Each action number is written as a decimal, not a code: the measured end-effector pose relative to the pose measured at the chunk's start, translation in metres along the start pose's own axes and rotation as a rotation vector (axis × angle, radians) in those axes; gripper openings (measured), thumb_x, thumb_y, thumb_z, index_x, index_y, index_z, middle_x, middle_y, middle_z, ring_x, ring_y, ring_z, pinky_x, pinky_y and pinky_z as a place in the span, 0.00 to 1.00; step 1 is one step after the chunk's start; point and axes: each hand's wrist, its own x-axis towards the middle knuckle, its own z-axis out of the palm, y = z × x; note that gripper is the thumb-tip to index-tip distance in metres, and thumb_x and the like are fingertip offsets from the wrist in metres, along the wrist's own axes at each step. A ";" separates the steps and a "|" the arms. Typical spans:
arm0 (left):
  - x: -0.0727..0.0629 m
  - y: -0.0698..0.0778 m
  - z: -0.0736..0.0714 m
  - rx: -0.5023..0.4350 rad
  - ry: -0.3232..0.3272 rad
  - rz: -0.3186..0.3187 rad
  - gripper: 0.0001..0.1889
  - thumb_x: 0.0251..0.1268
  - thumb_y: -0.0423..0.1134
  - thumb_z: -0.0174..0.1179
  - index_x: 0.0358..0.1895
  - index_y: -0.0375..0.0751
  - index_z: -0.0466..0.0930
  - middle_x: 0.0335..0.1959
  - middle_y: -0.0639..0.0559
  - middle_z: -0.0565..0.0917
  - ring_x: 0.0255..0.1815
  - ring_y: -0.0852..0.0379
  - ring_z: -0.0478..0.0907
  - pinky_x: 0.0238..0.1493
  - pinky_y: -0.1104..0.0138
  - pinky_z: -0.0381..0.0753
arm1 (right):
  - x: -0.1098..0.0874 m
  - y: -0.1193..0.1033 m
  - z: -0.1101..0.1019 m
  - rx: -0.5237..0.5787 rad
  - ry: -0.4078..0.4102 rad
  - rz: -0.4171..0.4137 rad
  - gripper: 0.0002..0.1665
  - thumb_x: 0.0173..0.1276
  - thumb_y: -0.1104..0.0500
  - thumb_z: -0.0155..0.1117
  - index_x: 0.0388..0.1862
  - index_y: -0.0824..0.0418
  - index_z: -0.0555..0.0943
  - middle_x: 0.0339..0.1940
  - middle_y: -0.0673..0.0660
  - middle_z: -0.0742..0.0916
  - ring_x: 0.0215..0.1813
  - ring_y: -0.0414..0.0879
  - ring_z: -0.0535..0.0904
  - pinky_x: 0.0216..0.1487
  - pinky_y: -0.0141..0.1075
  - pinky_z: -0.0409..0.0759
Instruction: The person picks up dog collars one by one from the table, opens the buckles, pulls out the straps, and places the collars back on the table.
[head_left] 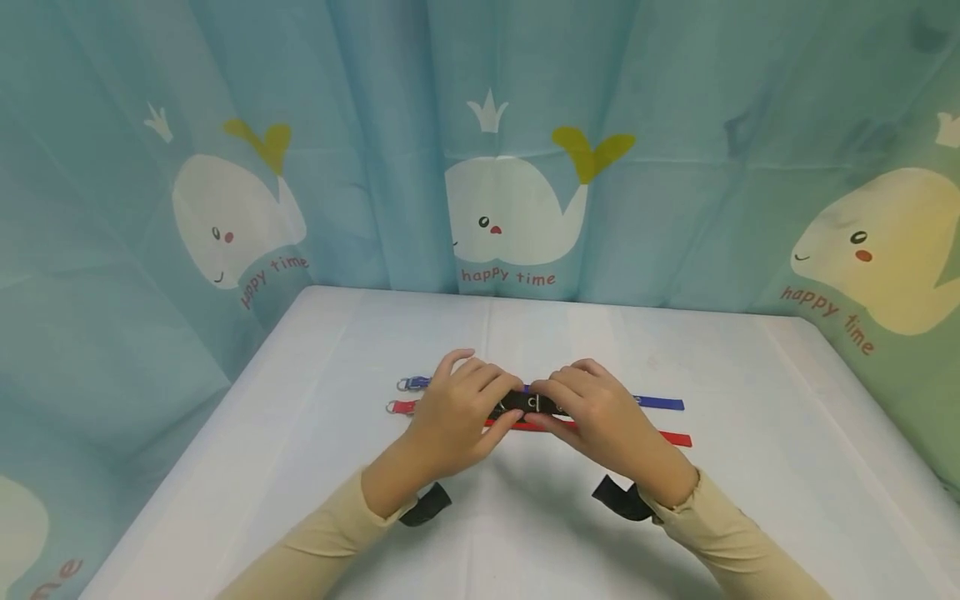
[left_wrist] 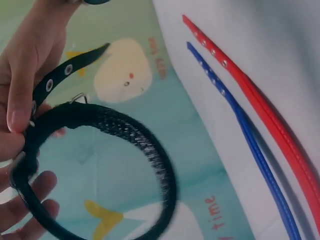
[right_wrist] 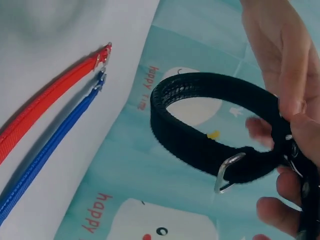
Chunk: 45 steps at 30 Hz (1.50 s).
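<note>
Both hands hold a black pet collar (head_left: 532, 403) over the middle of the table. It is bent into a closed loop with the tail strap through the buckle. My left hand (head_left: 456, 408) pinches it near the buckle between thumb and fingers, and my right hand (head_left: 600, 410) grips it just beside. In the left wrist view the collar's loop (left_wrist: 167, 175) hangs down, its eyeleted tail (left_wrist: 59, 75) sticking out past the fingers. A metal D-ring (right_wrist: 227, 172) shows on the band in the right wrist view. Fingers partly hide the buckle.
Behind the hands a blue collar (head_left: 660, 403) and a red collar (head_left: 677, 438) lie stretched out side by side on the white table (head_left: 337, 350). A whale-print curtain (head_left: 390, 167) hangs along the table's far edge. Black straps (head_left: 426, 505) hang at both wrists.
</note>
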 end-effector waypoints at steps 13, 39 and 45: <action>0.001 0.002 0.001 0.005 -0.041 -0.015 0.11 0.58 0.45 0.64 0.42 0.47 0.80 0.37 0.57 0.85 0.41 0.60 0.81 0.60 0.52 0.70 | 0.001 0.000 -0.002 -0.045 -0.034 -0.012 0.22 0.45 0.59 0.78 0.38 0.63 0.80 0.28 0.52 0.83 0.32 0.43 0.77 0.39 0.36 0.77; -0.011 -0.017 -0.011 -0.113 -0.077 -0.074 0.10 0.54 0.42 0.67 0.37 0.44 0.81 0.31 0.56 0.83 0.36 0.60 0.78 0.58 0.54 0.73 | -0.009 0.008 -0.014 0.111 0.018 0.072 0.16 0.69 0.49 0.54 0.37 0.60 0.80 0.27 0.47 0.79 0.26 0.35 0.74 0.27 0.23 0.71; -0.008 -0.010 -0.008 -0.184 -0.087 -0.062 0.11 0.57 0.43 0.66 0.40 0.43 0.79 0.33 0.56 0.83 0.38 0.61 0.79 0.60 0.56 0.73 | -0.006 0.004 -0.011 0.127 0.013 0.075 0.21 0.72 0.48 0.46 0.36 0.62 0.79 0.27 0.49 0.80 0.27 0.37 0.79 0.29 0.26 0.78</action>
